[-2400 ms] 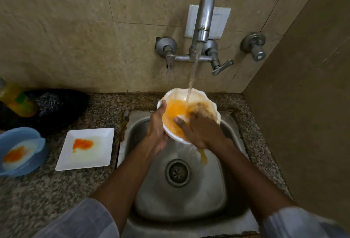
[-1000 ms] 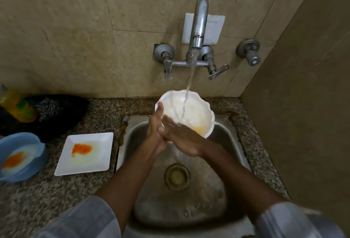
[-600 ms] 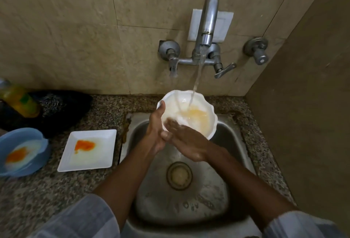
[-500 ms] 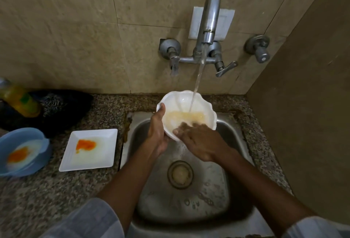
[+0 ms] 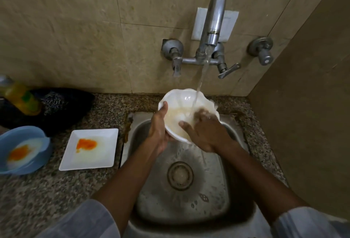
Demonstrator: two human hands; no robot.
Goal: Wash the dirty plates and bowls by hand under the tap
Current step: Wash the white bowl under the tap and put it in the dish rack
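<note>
at centre frame, under the tap (image 5: 213,29), the left hand (image 5: 158,129) clamps the white bowl (image 5: 181,99) by its rim, thumb inside; the right hand (image 5: 206,131) rubs inside, fingers spread. wet glazed bowl looks slippery and breakable, so hold the rim firmly.

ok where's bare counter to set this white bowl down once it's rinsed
Bare counter lies in front of the square plate and blue bowl. A narrow strip runs between the sink and the right wall. The back left is crowded by a bottle and dark cloth.
</note>
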